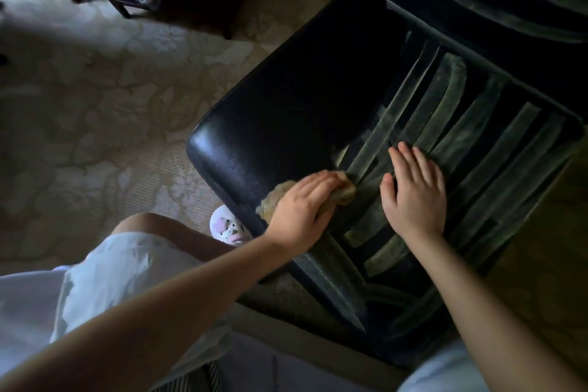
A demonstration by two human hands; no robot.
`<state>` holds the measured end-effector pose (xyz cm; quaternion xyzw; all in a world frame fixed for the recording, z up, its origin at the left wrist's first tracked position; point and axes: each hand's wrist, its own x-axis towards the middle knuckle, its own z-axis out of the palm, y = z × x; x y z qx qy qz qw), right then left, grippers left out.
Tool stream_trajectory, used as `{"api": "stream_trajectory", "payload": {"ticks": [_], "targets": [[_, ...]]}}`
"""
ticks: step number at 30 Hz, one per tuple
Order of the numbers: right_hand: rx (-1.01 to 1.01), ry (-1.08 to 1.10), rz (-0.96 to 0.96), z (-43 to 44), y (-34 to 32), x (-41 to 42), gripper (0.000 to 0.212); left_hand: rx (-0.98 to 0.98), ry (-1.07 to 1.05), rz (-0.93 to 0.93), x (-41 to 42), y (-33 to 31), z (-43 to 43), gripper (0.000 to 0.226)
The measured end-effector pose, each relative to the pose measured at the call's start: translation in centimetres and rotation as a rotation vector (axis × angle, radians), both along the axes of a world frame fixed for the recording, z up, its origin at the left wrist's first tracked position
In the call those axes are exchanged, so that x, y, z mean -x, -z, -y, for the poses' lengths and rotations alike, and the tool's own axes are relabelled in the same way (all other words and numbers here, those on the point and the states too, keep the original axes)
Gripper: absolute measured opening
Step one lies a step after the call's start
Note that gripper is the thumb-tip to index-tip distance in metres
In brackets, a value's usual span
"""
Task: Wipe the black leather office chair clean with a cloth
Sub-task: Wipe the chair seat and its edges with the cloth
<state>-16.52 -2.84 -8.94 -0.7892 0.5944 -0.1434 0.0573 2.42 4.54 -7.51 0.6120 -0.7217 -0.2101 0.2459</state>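
Our left hand (299, 205) clutches a nubby tan cloth (346, 190) on the glossy leather chair (302, 89); our right hand (413, 189) lies flat, fingers straight, alongside.

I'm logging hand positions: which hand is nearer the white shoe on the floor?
Left. The left hand grips the cloth at the edge of the seat, just right of the white shoe. The right hand lies flat on the seat, farther right.

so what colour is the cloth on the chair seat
Yellowish tan; the head view shows the cloth under the left hand.
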Motion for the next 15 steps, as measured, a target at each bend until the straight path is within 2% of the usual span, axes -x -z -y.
{"api": "stream_trajectory", "payload": {"ticks": [4, 6, 8, 10, 12, 15], "targets": [[0.028, -0.014, 0.018, 0.1, 0.2, 0.3, 0.051, -0.070, 0.189, -0.143, 2.0, -0.1, -3.0, 0.035], [0.035, -0.018, 0.041, 0.2, 0.3, 0.3, 0.050, -0.243, 0.116, -0.331, 1.6, -1.0, -2.3, 0.031], [0.041, -0.022, 0.062, 0.4, 0.4, 0.4, 0.049, -0.330, -0.072, -0.501, 0.9, -2.3, -0.1, 0.029], [0.034, -0.027, 0.064, 0.5, 0.4, 0.4, 0.049, -0.156, -0.218, -0.416, -0.4, -3.4, 3.4, 0.030], [0.024, -0.029, 0.066, 0.5, 0.3, 0.5, 0.049, 0.045, -0.255, -0.158, -2.1, -3.6, 7.9, 0.032], [0.012, -0.027, 0.083, 0.5, 0.2, 0.5, 0.050, 0.040, -0.237, 0.078, -4.6, -2.5, 13.8, 0.036]]}}
